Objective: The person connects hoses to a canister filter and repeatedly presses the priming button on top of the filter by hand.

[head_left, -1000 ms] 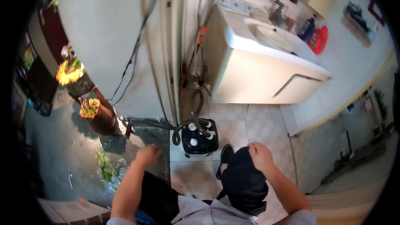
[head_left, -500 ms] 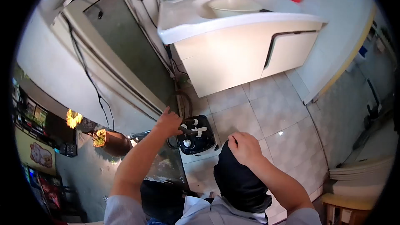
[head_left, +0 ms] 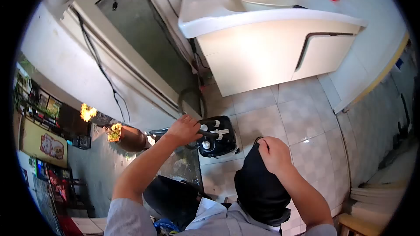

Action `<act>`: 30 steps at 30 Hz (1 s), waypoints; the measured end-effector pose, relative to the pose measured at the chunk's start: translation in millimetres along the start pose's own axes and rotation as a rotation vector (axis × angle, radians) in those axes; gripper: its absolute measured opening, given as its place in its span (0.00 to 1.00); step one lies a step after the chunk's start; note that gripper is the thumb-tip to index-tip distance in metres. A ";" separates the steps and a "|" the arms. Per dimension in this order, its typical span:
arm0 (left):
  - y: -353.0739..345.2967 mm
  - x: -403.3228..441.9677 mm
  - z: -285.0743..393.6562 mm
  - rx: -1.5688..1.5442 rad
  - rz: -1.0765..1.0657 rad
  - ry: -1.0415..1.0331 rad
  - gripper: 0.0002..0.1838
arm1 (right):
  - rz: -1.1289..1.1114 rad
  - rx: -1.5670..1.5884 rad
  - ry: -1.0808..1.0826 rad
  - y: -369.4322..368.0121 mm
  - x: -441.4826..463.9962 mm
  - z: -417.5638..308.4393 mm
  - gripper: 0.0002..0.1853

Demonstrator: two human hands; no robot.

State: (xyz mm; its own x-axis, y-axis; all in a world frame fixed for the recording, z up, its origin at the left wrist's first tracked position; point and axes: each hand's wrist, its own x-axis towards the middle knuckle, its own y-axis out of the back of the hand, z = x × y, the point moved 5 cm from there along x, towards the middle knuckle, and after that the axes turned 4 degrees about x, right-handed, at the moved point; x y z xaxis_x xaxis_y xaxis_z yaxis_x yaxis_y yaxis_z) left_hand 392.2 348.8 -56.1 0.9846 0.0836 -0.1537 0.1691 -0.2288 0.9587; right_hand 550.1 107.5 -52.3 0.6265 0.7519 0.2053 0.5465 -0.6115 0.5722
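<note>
A black wheeled canister cleaner (head_left: 218, 145) with pale fittings on top stands on the tiles, close to the doorway edge. My left hand (head_left: 184, 130) is closed around the black hose (head_left: 208, 134) that runs into its top. Beyond that hand the hose continues to the left, partly hidden by my arm. My right hand (head_left: 275, 152) is closed above my right knee, with a thin black loop (head_left: 258, 139) showing at its fingertips. What the loop belongs to is hidden.
A white washbasin cabinet (head_left: 258, 57) holds a pale basin (head_left: 264, 1). A door frame with a hanging black cable (head_left: 98, 61) is at left, a potted plant (head_left: 132, 139) beyond. A dark hose (head_left: 202, 100) curves behind the cleaner. A wooden stool (head_left: 361, 226) is at lower right.
My view has shifted, so the room sits further right and slightly higher. The left hand's raised fingers have closed over the hose. At my right fingertips the thin black loop has come into sight.
</note>
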 end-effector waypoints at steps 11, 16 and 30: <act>-240.6 -118.6 -11.0 -1.224 -0.041 1.079 0.24 | -0.083 -0.070 -0.092 2.7 -4.9 2.1 0.10; -238.1 -96.8 18.7 -1.947 0.008 1.193 0.17 | -0.105 -0.140 -0.165 -6.3 -2.2 -2.0 0.11; -205.2 -117.8 27.5 -1.567 0.305 1.334 0.19 | -0.510 -0.148 -0.213 -126.1 95.0 -4.6 0.18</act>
State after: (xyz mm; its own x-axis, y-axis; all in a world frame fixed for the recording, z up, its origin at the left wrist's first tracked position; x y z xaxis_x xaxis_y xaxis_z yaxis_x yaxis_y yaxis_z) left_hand 242.7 359.2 -241.3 0.2185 0.8672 -0.4474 -0.8360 0.4028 0.3726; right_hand 538.2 257.2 -101.3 0.4103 0.8673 -0.2819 0.7348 -0.1313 0.6655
